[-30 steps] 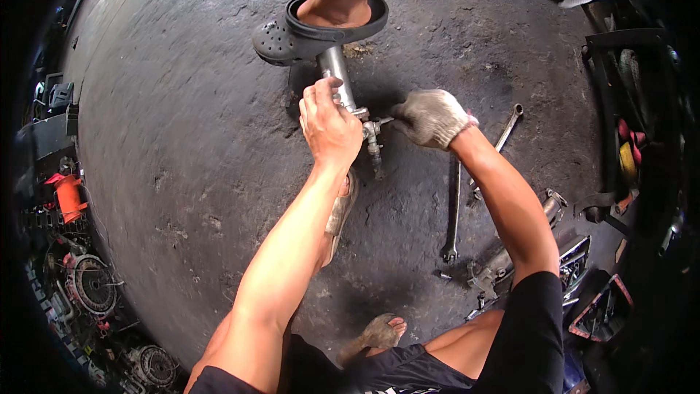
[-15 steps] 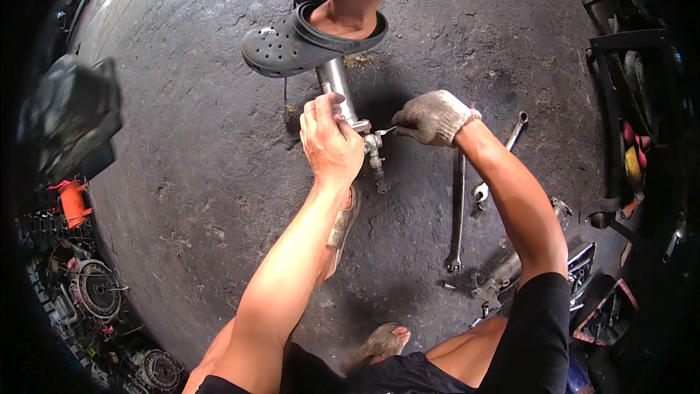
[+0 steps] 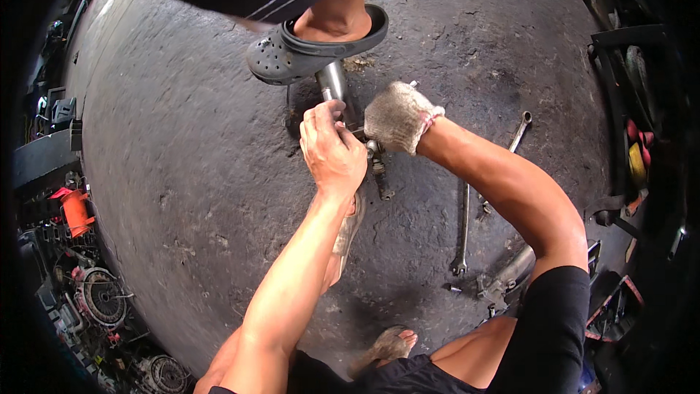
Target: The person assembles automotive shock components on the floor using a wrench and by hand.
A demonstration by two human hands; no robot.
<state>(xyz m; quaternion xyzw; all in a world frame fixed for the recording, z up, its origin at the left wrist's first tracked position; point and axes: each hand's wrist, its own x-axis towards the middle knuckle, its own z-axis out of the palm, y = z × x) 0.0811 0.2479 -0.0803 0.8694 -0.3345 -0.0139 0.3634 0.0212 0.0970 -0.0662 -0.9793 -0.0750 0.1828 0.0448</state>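
Observation:
My bare left hand [image 3: 332,149] is curled round a silver metal cylinder [image 3: 331,76], beside its valve fitting [image 3: 379,171]. My right hand [image 3: 399,117], in a dirty knit glove, is closed just right of it over the fitting, with the end of a small metal tool [image 3: 413,85] poking out above; its fingers are mostly hidden. Another person's foot in a dark perforated clog [image 3: 281,58] rests over the cylinder's far end. Two long wrenches [image 3: 463,230] lie on the floor to the right, partly behind my arm.
A metal housing [image 3: 503,277] and open tool trays [image 3: 612,306] lie at lower right. A black frame [image 3: 612,40] with straps stands at right. Clutch parts [image 3: 102,295], an orange object [image 3: 75,211] and mechanical clutter line the left edge. My sandalled feet [image 3: 394,343] are on the dark floor [image 3: 182,175].
My right hand has moved left, closer to my left hand, and turned over the fitting. The other person's dark clothing now covers the top left. A blurred dark object at left is gone.

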